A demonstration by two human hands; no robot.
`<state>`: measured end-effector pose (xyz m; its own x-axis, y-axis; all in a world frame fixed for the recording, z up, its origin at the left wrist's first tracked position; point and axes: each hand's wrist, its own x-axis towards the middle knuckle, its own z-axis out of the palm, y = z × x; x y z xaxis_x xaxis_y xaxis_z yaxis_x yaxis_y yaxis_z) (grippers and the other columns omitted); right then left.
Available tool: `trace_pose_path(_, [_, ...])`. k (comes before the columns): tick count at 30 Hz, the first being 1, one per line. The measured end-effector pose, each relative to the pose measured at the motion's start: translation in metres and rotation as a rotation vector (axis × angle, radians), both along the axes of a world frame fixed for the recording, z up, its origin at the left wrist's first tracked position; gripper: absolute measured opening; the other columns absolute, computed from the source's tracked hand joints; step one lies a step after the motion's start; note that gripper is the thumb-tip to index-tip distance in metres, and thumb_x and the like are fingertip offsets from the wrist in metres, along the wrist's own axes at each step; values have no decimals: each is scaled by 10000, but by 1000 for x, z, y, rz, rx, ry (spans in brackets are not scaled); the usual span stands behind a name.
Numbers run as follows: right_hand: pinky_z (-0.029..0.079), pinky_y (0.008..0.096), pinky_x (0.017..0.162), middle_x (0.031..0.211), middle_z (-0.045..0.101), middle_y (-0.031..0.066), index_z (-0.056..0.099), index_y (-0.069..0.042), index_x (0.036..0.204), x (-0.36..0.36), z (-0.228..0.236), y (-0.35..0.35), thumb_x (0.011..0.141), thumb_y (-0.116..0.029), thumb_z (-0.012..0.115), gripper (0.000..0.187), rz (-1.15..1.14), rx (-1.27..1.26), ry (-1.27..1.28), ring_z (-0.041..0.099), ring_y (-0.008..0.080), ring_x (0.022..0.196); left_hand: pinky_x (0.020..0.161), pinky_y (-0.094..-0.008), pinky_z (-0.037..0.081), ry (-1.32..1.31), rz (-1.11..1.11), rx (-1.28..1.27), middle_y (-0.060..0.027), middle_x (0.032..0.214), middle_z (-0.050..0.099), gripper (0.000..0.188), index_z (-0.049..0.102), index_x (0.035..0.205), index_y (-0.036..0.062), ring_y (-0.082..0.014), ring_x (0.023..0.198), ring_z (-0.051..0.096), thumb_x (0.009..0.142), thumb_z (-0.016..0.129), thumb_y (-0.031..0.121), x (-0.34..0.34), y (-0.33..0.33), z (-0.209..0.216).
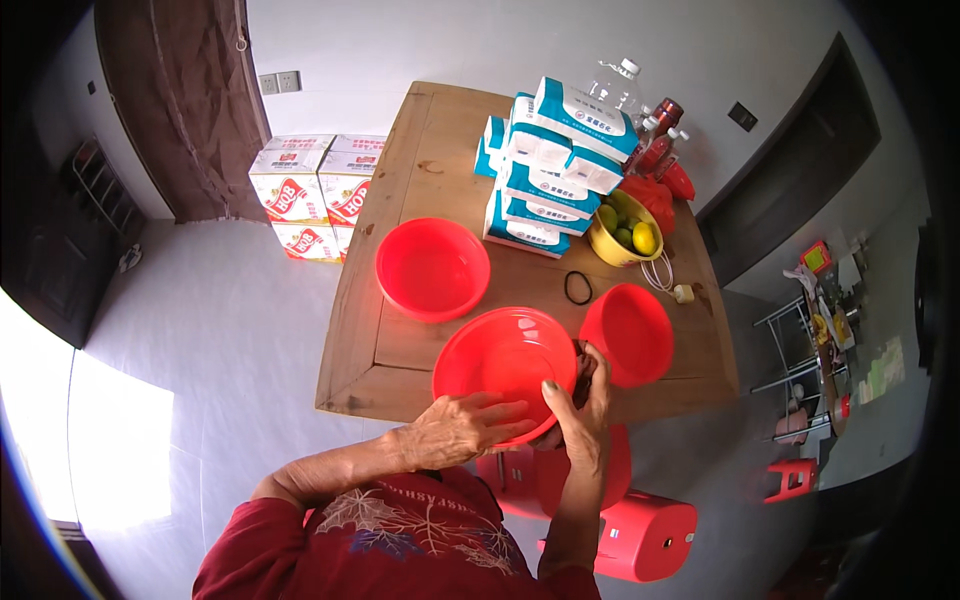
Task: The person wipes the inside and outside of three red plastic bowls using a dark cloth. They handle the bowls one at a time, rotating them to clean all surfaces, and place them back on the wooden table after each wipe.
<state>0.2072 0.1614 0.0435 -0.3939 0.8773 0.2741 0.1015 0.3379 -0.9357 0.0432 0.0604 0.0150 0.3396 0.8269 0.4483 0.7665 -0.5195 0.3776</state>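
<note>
A large red plastic basin [505,362] is tilted up at the near edge of the wooden table [430,150]. My left hand [462,428] grips its near rim from below. My right hand [578,408] holds its right rim, with a small dark object pinched against the rim. Another red basin [432,268] sits flat on the table to the left. A smaller red basin [628,334] stands at the right, close to my right hand.
A stack of blue-and-white packages [545,170] fills the table's far middle. A yellow bowl of green and yellow fruit [622,232], bottles [655,130], a black ring [578,288]. Red stools [640,535] below the table; cartons [315,190] on the floor at left.
</note>
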Motion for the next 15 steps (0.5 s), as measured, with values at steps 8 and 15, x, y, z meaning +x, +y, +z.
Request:
trace_pose_path(8, [414, 266, 854, 1020, 554, 63, 475, 16, 1159, 9, -28, -7, 771, 52, 471, 390, -249, -143, 203, 520, 129, 920, 1007, -503, 338, -201, 223, 110, -157, 1380, 360, 722, 446, 1317, 144, -370, 1248, 356, 711, 724, 420, -6, 1, 33])
trace_pose_path(15, [424, 263, 822, 996, 542, 60, 430, 6, 1188, -5, -34, -15, 818, 54, 470, 375, -188, -198, 144, 517, 125, 884, 1009, -346, 364, -1811, 243, -585, -107, 1317, 440, 717, 278, 1399, 56, -197, 1212, 415, 784, 641, 118, -27, 0, -7])
